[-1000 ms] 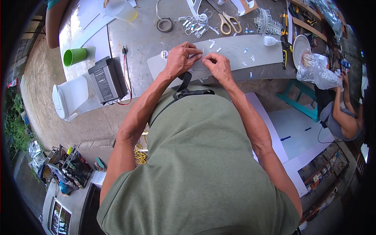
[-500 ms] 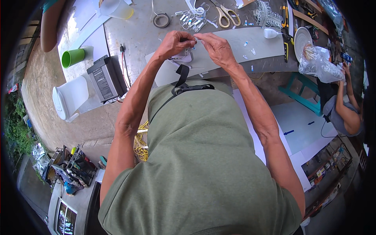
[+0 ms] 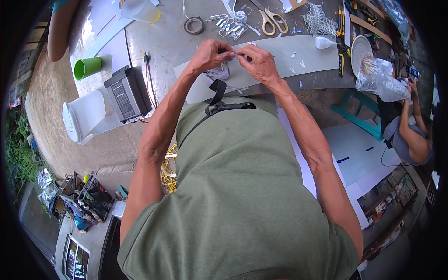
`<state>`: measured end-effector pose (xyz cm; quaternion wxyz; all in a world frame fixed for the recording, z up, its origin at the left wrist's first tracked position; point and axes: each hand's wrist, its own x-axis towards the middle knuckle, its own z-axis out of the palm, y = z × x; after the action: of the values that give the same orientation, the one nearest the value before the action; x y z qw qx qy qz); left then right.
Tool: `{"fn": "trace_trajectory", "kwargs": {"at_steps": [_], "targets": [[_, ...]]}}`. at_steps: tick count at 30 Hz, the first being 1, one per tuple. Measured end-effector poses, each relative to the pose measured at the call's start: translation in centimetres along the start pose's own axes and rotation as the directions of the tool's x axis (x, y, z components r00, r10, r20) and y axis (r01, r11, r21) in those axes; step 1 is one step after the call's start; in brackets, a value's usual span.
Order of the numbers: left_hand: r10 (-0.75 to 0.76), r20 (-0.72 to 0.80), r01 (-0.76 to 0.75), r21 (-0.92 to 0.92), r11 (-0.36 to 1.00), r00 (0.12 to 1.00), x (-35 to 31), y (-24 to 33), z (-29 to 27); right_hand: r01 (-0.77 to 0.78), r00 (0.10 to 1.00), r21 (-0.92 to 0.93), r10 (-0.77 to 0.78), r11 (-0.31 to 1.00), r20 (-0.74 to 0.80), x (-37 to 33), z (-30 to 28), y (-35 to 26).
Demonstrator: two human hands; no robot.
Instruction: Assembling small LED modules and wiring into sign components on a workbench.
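Above the grey sheet [image 3: 317, 56] on the table, my left hand [image 3: 212, 55] and my right hand [image 3: 257, 63] meet fingertip to fingertip. Both are closed in a pinch, and whatever lies between the fingers is too small to make out. A bit of blue shows just beneath the left fingertips. Under my left hand lies a pale, rounded object [image 3: 219, 73], partly covered. Several small white pieces with blue marks [image 3: 302, 64] are scattered on the sheet to the right. Beyond my hands sits a cluster of small white tagged pieces [image 3: 233, 24].
Scissors [image 3: 269, 22], a tape roll [image 3: 193, 25] and a white-capped bottle [image 3: 323, 43] lie around the work area. To the left stand a black box with wires [image 3: 125, 95], a green cup [image 3: 87, 68] and a clear container [image 3: 84, 116]. Another person [image 3: 410, 130] holds a plastic bag at right.
My right hand's fingers have curled in from a straighter pose, and both hands have shifted slightly toward me. They remain together over the sheet.
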<state>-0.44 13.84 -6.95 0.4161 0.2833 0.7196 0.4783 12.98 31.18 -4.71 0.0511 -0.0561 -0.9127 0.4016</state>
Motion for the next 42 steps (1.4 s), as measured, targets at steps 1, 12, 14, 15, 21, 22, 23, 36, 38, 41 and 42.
{"fn": "trace_trajectory", "kwargs": {"at_steps": [1,12,14,15,21,22,23,36,38,41,42], "targets": [[0.008,-0.004,-0.008,0.019,1.0,1.0,0.0,0.0,0.0,-0.006,1.0,-0.001,0.006,1.0,0.0,0.0,0.0,0.0],[0.064,-0.006,-0.062,0.173,0.983,0.998,-0.3,0.8,0.2,0.043,0.998,-0.083,-0.047,0.996,-0.044,0.0,0.5,-0.2],[0.082,-0.016,-0.076,0.239,0.968,0.997,-0.2,1.0,0.4,0.077,0.996,-0.128,-0.083,0.989,-0.044,0.1,0.7,-0.3],[0.091,-0.021,-0.082,0.272,0.959,0.996,-0.2,1.1,0.5,0.073,0.996,-0.121,-0.079,0.99,-0.044,0.2,0.8,-0.2],[0.115,-0.177,-0.05,0.336,0.94,0.977,-0.8,0.6,2.3,0.051,0.998,-0.102,-0.055,0.993,-0.039,0.3,1.9,0.0],[0.116,-0.197,-0.045,0.33,0.943,0.974,-0.9,0.5,2.5,0.042,0.998,-0.109,-0.047,0.993,-0.039,0.3,2.1,0.0],[0.116,-0.216,-0.041,0.323,0.946,0.969,-0.9,0.5,2.8,0.034,0.999,-0.117,-0.038,0.993,-0.038,0.4,2.2,0.0],[-0.075,-0.206,0.098,0.104,0.99,0.976,-2.2,1.5,2.2,-0.291,0.914,-0.418,0.12,0.86,-0.388,1.5,-11.2,2.6],[0.031,-0.327,-0.002,0.087,0.996,0.945,-3.0,1.4,1.3,-0.397,0.855,-0.199,0.282,0.896,-0.436,0.7,-10.7,2.9],[0.118,-0.548,-0.061,0.121,0.991,0.828,-5.4,1.8,-0.6,-0.5,0.793,0.224,0.546,0.837,-0.27,-1.7,-8.7,3.0],[0.182,-0.604,-0.059,0.217,0.974,0.776,-6.5,2.0,-1.5,-0.482,0.826,0.187,0.515,0.856,-0.229,-2.9,-7.5,3.2]]}}
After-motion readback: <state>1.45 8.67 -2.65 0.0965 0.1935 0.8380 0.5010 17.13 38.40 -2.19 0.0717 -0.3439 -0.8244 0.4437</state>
